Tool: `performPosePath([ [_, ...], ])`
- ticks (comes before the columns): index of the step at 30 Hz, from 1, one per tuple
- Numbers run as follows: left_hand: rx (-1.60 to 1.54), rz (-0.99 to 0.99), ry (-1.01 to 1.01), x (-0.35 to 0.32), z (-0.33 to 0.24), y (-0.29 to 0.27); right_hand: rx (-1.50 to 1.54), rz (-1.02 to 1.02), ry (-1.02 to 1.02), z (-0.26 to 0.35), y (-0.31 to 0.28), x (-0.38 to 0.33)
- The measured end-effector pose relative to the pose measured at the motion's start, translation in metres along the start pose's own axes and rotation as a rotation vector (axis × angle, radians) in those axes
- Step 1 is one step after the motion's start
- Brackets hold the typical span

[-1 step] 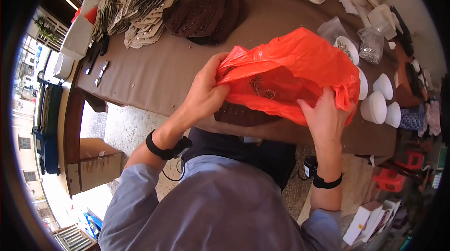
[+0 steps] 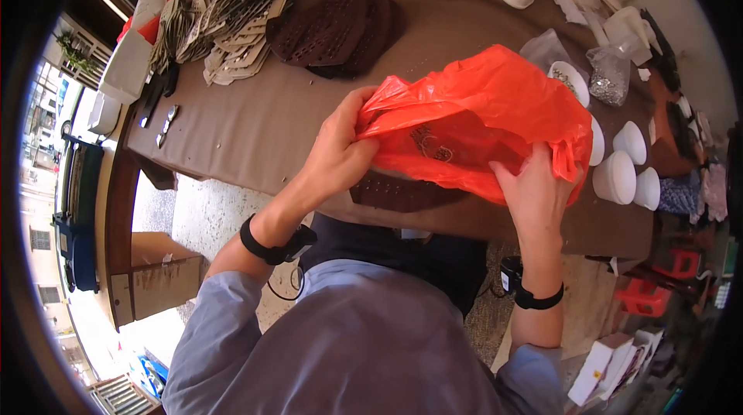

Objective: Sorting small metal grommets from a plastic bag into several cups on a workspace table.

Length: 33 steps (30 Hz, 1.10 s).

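Note:
A red plastic bag (image 2: 495,90) is held up above the brown-covered table, its mouth facing me. My left hand (image 2: 340,140) is closed on the bag's left edge, thumb on the near side. At the right edge, my right hand (image 2: 535,186) grips the plastic, with its thumb and fingertips reaching into the mouth. A small tangle of dark, thin pieces (image 2: 433,144) shows inside the bag; their kind is too small to tell. Below the bag, partly hidden by it, a dark brown perforated piece (image 2: 402,194) lies at the table's near edge.
Stacks of beige cut pieces (image 2: 232,24) and dark brown perforated pieces (image 2: 340,32) lie at the far left of the table (image 2: 232,121). To the right stand several white cups (image 2: 615,177) and a clear bag of small shiny bits (image 2: 610,82). Red stools (image 2: 644,295) are on the floor at right.

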<state>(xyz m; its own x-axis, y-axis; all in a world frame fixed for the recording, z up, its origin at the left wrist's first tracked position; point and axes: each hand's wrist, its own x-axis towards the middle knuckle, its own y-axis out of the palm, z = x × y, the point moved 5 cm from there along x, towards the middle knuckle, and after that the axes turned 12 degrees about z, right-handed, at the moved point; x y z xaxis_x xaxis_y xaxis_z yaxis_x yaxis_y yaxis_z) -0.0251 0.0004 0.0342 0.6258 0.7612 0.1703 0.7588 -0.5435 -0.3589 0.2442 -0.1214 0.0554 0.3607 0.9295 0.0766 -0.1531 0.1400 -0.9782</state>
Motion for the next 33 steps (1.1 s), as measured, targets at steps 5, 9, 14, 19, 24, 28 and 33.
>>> performPosePath([
  [5, -0.207, 0.056, -0.068, 0.042, 0.008, 0.002, -0.060, -0.114, -0.033, -0.010, -0.010, 0.021],
  [9, -0.160, 0.058, -0.051, 0.074, -0.010, -0.010, 0.011, -0.267, -0.108, -0.011, -0.040, 0.035],
  [14, -0.308, 0.169, -0.274, 0.110, -0.055, 0.026, -0.010, -0.514, -0.144, -0.050, -0.073, 0.053],
  [19, -0.336, 0.293, -0.281, 0.163, -0.095, 0.068, -0.057, -0.478, -0.018, -0.113, -0.101, 0.078],
  [24, -0.520, 0.312, -0.170, 0.218, -0.105, 0.104, 0.003, -0.461, -0.007, -0.164, -0.132, 0.105],
  [28, -0.576, 0.370, -0.135, 0.240, -0.118, 0.139, 0.182, -0.299, 0.069, -0.203, -0.143, 0.116],
  [33, -0.644, 0.397, -0.150, 0.254, -0.125, 0.167, 0.367, -0.265, 0.015, -0.238, -0.136, 0.111],
])
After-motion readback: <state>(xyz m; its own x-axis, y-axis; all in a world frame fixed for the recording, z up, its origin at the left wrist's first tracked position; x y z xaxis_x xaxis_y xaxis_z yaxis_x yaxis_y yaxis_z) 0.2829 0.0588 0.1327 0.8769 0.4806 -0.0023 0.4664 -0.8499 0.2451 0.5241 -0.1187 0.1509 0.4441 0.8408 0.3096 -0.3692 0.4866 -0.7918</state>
